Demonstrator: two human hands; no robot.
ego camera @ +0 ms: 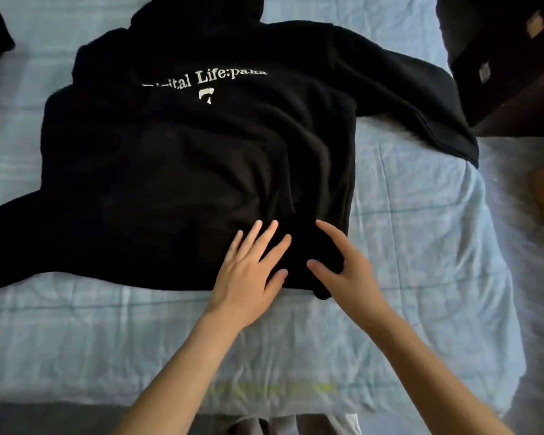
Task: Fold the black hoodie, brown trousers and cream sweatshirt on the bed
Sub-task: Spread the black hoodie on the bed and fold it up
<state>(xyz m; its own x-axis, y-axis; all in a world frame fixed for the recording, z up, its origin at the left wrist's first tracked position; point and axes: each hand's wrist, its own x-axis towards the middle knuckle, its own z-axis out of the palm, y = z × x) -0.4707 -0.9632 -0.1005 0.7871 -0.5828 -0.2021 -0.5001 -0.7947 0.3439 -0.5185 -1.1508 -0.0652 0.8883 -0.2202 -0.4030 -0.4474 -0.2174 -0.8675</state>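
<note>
Black hoodie (201,158) lay spread flat in the middle of the bed (421,246), not folded yet. Its hood pointed to 12 o'clock and its hem to 6, sleeves out toward 3 and 8. Your left hand (248,277) pressed flat and open on the hem. Your right hand (346,271) pinched the hem. No trousers or sweatshirt showed.
</note>
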